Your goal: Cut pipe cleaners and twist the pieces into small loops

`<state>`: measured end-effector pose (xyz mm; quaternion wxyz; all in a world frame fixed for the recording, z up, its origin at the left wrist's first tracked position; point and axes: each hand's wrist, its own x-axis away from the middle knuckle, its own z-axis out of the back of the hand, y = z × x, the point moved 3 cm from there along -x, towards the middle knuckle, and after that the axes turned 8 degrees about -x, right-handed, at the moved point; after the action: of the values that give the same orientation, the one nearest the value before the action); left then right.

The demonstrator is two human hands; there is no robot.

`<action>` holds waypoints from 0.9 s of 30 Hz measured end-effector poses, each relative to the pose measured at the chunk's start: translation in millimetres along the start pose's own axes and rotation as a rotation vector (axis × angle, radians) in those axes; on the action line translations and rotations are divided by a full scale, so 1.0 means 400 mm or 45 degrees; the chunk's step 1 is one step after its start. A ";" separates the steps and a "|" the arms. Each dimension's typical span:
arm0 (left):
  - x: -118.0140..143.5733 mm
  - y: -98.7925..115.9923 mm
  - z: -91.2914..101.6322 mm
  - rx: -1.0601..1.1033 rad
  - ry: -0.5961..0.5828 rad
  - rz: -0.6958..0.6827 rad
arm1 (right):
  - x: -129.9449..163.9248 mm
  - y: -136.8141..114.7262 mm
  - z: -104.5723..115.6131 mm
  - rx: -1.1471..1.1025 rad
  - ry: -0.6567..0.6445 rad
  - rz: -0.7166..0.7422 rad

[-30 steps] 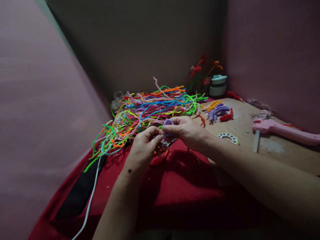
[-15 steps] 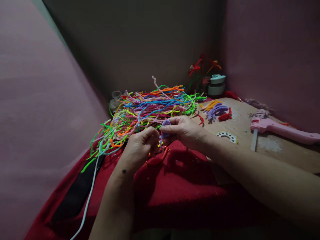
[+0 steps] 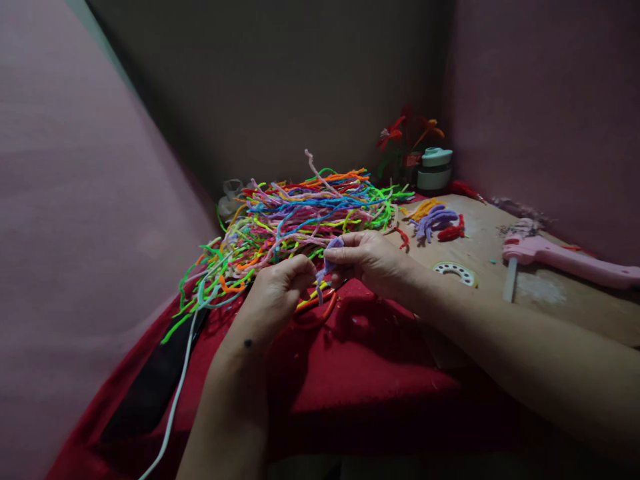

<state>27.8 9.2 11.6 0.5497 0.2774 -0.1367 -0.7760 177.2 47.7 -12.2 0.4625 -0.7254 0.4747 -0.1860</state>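
A small lilac fuzzy pipe-cleaner piece (image 3: 327,265) is pinched between both hands above the red cloth (image 3: 360,373) at the table's near edge. The right hand (image 3: 367,259) grips its looped top; the left hand (image 3: 277,293) pinches its lower end. Just behind lies a tangled heap of multicoloured pipe cleaners (image 3: 295,220). A pink glue gun (image 3: 560,257) rests toward the right edge.

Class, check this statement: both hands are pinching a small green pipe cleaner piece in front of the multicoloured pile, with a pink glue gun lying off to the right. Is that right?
Not quite. The pipe cleaner piece pinched between the left hand and right hand is purple, not green, as the head view shows. The rest stands: the multicoloured pile lies behind it and the pink glue gun lies to the right.
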 end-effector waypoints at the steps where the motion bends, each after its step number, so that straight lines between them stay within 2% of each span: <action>1: -0.002 -0.001 0.001 -0.017 0.015 -0.012 | 0.002 -0.003 -0.002 0.065 0.015 0.011; 6: -0.008 0.011 0.015 -0.015 0.190 -0.040 | 0.014 -0.021 -0.011 0.272 0.108 0.037; 8: -0.006 0.018 0.008 0.128 0.128 0.030 | 0.016 -0.023 -0.014 0.289 0.094 0.051; 11: 0.000 0.025 -0.012 0.384 -0.050 0.177 | 0.015 -0.019 -0.014 0.257 0.074 0.107; 15: 0.004 0.031 -0.029 0.659 -0.118 0.221 | 0.008 0.001 -0.010 0.128 0.098 0.124; 20: -0.003 0.028 -0.043 0.853 0.027 0.230 | 0.003 0.019 -0.012 -0.038 0.034 0.071; 24: -0.010 0.019 -0.045 0.829 0.139 0.208 | 0.003 0.020 -0.010 0.052 0.028 0.037; 27: -0.009 0.015 -0.037 0.860 0.125 0.167 | 0.006 0.013 -0.012 0.135 0.055 0.022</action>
<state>42.0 11.8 3.9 0.4816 0.4713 -0.3766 -0.6357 172.4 42.5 -14.7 0.4916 -0.6914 0.4803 -0.2226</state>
